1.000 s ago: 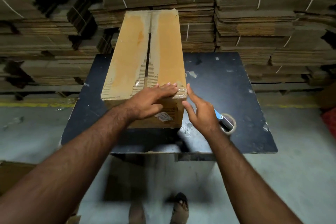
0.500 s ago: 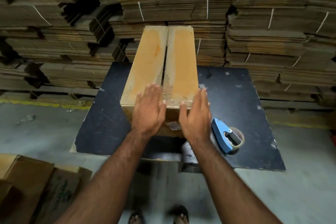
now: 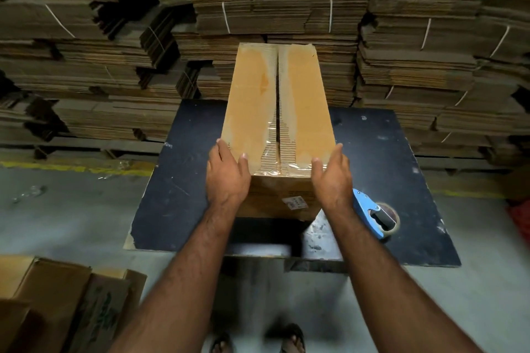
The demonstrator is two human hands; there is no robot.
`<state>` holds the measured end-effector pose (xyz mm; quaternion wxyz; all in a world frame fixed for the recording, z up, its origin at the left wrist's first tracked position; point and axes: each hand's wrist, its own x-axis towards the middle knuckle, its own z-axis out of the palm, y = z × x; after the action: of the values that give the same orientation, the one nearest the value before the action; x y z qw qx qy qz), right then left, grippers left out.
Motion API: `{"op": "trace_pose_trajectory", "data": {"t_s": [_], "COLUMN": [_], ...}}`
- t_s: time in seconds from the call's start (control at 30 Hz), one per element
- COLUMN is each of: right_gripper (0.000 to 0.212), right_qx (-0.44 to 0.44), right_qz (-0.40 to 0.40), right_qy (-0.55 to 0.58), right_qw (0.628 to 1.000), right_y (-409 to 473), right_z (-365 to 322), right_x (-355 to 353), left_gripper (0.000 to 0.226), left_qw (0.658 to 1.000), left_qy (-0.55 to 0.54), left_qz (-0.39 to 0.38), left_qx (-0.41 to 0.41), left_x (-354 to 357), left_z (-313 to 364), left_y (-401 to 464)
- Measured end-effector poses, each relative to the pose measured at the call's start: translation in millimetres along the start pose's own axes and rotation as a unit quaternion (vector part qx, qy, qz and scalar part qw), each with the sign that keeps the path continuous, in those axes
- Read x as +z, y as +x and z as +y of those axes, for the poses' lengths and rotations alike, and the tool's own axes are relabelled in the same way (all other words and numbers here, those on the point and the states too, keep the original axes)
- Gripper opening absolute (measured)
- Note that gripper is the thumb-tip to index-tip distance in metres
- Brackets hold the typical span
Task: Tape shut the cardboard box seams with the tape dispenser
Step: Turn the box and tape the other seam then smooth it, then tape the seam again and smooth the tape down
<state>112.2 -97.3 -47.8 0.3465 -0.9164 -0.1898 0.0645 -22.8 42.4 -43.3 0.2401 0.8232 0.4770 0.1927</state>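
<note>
A long cardboard box (image 3: 252,100) lies on the black table (image 3: 177,189), its top flaps meeting in a narrow open seam down the middle. Old clear tape scraps cling to its near end. My left hand (image 3: 226,175) holds the near left corner, thumb on top and fingers down the side. My right hand (image 3: 332,178) holds the near right corner the same way. The blue tape dispenser (image 3: 372,212) with its tape roll lies on the table just right of my right wrist, untouched.
Tall bundles of flattened cardboard (image 3: 430,46) fill the whole background behind the table. Folded boxes (image 3: 66,304) lie on the floor at lower left. A yellow floor line (image 3: 71,167) runs at left. My sandalled feet (image 3: 289,341) stand before the table's front edge.
My hands slid from lying flat on the box's near top edge out to its two near corners. Earlier the right hand hovered beside the box over the dispenser.
</note>
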Motion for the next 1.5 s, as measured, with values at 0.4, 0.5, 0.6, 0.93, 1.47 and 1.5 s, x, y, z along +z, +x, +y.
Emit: {"op": "trace_pose_trajectory", "data": {"t_s": [0.4, 0.5, 0.6, 0.93, 1.47, 1.5], "right_gripper": [0.041, 0.046, 0.054, 0.058, 0.026, 0.023], "right_qx": [0.003, 0.013, 0.010, 0.006, -0.214, -0.218], "right_qz": [-0.044, -0.050, -0.064, -0.125, -0.202, -0.171], "right_qy": [-0.035, -0.022, -0.036, -0.174, -0.165, -0.143], "right_qw": [0.998, 0.998, 0.997, 0.977, 0.941, 0.950], "right_y": [-69.2, -64.5, -20.8, 107.4, 140.8, 163.0], "right_z": [12.2, 3.6, -17.9, -46.4, -96.0, -103.2], "right_x": [-32.4, -42.3, -43.8, -27.1, -26.0, -26.7], "left_gripper": [0.048, 0.046, 0.051, 0.052, 0.073, 0.075], "left_qw": [0.985, 0.985, 0.987, 0.985, 0.985, 0.986], "left_qy": [-0.071, -0.064, -0.061, 0.074, 0.140, 0.126], "left_qz": [-0.158, -0.159, -0.146, -0.110, -0.089, -0.075], "left_qx": [-0.014, -0.015, -0.014, -0.114, 0.053, 0.080], "left_x": [-70.0, -74.3, -64.2, -13.3, 15.9, 12.2], "left_z": [-52.0, -48.3, -24.7, 48.9, 70.8, 67.7], "left_y": [-19.7, -3.7, 37.4, 135.6, 180.9, 156.7]}}
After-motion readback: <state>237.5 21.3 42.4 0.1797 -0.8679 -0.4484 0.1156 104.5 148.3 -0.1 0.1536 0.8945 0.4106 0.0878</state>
